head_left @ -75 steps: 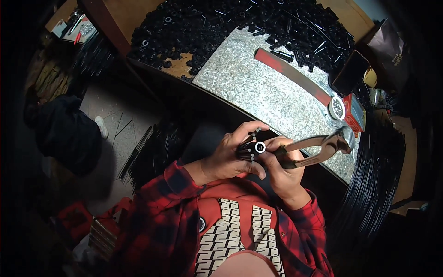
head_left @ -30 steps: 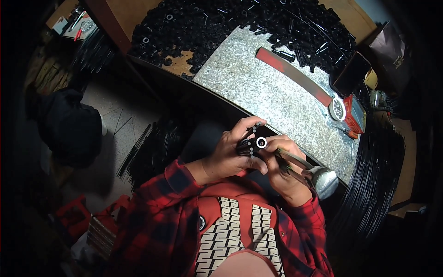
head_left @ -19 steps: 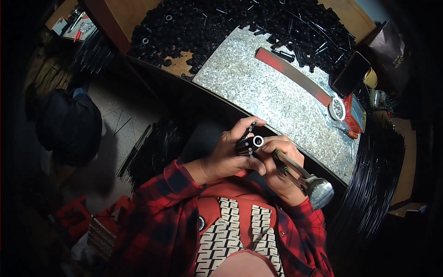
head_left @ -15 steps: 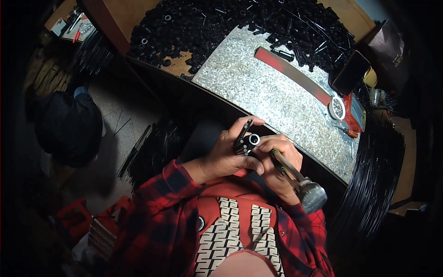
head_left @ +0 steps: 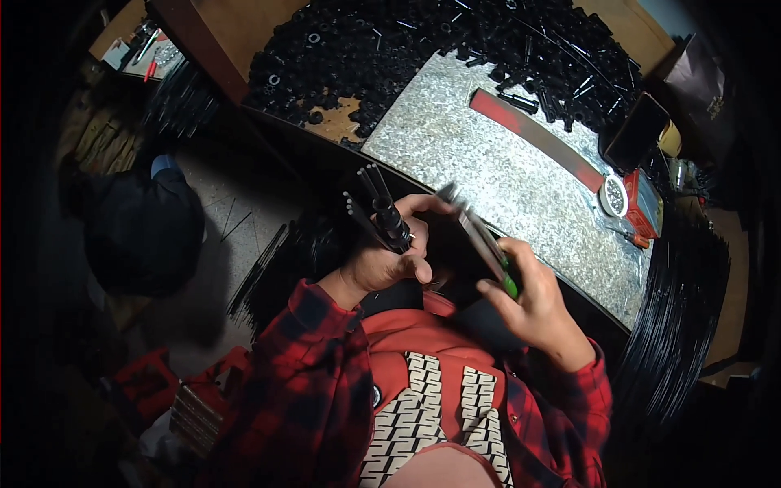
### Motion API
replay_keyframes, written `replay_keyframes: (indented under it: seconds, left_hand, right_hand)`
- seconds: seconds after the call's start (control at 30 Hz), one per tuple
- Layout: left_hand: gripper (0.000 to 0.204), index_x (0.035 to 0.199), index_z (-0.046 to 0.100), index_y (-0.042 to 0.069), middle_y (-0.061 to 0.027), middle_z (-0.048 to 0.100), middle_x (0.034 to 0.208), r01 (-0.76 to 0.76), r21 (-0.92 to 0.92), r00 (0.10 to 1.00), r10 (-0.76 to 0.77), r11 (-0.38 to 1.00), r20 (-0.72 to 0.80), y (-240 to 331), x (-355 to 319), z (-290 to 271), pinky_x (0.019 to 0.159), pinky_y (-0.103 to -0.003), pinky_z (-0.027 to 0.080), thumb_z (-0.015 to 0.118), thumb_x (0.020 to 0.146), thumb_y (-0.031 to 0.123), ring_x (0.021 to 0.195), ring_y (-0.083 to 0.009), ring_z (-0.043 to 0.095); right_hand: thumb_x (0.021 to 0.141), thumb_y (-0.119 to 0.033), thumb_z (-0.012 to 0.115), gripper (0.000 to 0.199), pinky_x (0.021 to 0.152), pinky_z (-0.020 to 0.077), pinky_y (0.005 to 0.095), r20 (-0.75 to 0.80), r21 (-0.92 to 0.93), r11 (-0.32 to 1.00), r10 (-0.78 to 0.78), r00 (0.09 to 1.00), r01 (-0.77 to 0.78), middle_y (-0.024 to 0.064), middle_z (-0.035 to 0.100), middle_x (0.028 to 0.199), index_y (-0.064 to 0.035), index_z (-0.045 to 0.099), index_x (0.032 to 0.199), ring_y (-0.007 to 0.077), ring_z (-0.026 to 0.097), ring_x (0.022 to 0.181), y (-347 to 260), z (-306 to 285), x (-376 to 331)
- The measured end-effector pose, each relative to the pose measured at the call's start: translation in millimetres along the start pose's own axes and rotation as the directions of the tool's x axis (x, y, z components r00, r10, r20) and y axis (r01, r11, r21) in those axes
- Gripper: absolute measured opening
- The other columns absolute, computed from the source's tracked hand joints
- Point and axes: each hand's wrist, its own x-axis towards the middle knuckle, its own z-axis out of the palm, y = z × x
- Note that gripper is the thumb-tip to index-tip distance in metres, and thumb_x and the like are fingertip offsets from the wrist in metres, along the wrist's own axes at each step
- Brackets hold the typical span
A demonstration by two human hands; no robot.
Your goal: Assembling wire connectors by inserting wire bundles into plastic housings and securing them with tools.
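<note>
While the head camera looks down from above, a person in a red and black plaid shirt (head_left: 317, 382) sits at a worktop (head_left: 504, 171) with a speckled grey stone slab on it. Both hands are raised in front of the chest, near each other but apart.

Left hand (head_left: 390, 256): its grip is closed around a small black cylindrical part (head_left: 390, 221), with several thin black rods sticking up and to the left out of its top. This part sits just below the near edge of the worktop, above the person's lap.

Right hand (head_left: 529, 297): its grip is closed around a slim metal hand tool (head_left: 480, 240) with a green patch near the fingers. The tool's tip points up and left, ending close to the fingers of the left hand; whether it touches them cannot be told.

On the worktop, a large heap of small black parts (head_left: 423, 49) curves around the far edge of the slab. A long red and grey strip (head_left: 533, 138) lies diagonally on the slab. Near its right end sits a small round white dish (head_left: 612, 195), and beyond that a dark flat phone (head_left: 636, 132). Bundles of thin black rods (head_left: 683, 309) hang at the right side, and more lie on the floor at the left.
</note>
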Motion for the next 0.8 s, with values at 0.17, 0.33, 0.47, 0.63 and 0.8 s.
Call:
replay_keyframes:
  seconds: [0.17, 0.33, 0.47, 0.63, 0.8]
  left_hand:
    - [0.086, 0.116, 0.052, -0.003, 0.006, 0.049, 0.066, 0.039, -0.018, 0.999, -0.039, 0.999, -0.003, 9.7, 0.5, -3.1, 0.052, -0.017, 0.034, 0.08, 0.055, 0.051, 0.058, -0.0022, 0.045]
    - [0.079, 0.102, 0.062, 0.001, 0.0011, 0.059, 0.085, 0.075, 0.15, 0.997, -0.073, 0.986, -0.018, 10.3, 3.1, 10.4, 0.066, -0.022, 0.043, 0.076, 0.053, 0.061, 0.076, -0.0065, 0.053]
    - [0.079, 0.102, 0.062, 0.001, 0.0009, 0.059, 0.087, 0.055, 0.217, 0.999, -0.054, 0.975, -0.009, 9.7, 4.7, 9.1, 0.067, -0.021, 0.042, 0.075, 0.053, 0.062, 0.077, -0.0063, 0.053]
    - [0.076, 0.104, 0.061, 0.002, 0.0004, 0.06, 0.089, 0.101, 0.221, 0.994, -0.105, 0.97, 0.004, 2.0, 2.8, 8.6, 0.068, -0.021, 0.043, 0.079, 0.054, 0.057, 0.079, -0.0062, 0.053]
    - [0.075, 0.105, 0.06, 0.002, 0.0007, 0.059, 0.088, 0.136, 0.177, 0.991, -0.137, 0.975, -0.008, 1.7, 3.4, 10.6, 0.069, -0.021, 0.044, 0.082, 0.054, 0.053, 0.079, -0.0059, 0.053]
  right_hand:
    - [0.06, 0.005, 0.068, 0.076, 0.05, 0.0403, 0.037, 0.066, -0.478, 0.868, -0.119, 0.991, 0.136, 0.0092, 0.043, 0.066, -0.0105, 0.051, 0.132, 0.0252, 0.049, 0.055, -11.9, -18.2, -15.9]
    - [0.072, 0.002, 0.067, 0.063, 0.044, 0.0372, 0.0338, 0.067, -0.597, 0.78, -0.183, 0.981, 0.186, 0.0065, 0.04, 0.063, -0.0138, 0.052, 0.132, 0.0194, 0.044, 0.049, -14.6, -12.4, -16.8]
    - [0.074, -0.002, 0.068, 0.062, 0.047, 0.0379, 0.0342, 0.03, -0.633, 0.756, -0.193, 0.981, 0.168, 0.0068, 0.041, 0.067, -0.0144, 0.052, 0.132, 0.0206, 0.047, 0.054, -11.9, -10.0, -19.0]
    - [0.072, -0.005, 0.07, 0.062, 0.056, 0.0395, 0.0359, -0.004, -0.702, 0.687, -0.264, 0.964, 0.186, 0.0089, 0.044, 0.074, -0.0148, 0.053, 0.131, 0.0241, 0.049, 0.066, -6.3, -10.5, -16.4]
    - [0.073, -0.005, 0.061, 0.062, 0.058, 0.0377, 0.0345, -0.022, -0.744, 0.641, -0.308, 0.951, 0.191, 0.0075, 0.04, 0.073, -0.0171, 0.052, 0.132, 0.0232, 0.046, 0.065, -1.3, -10.6, -16.9]
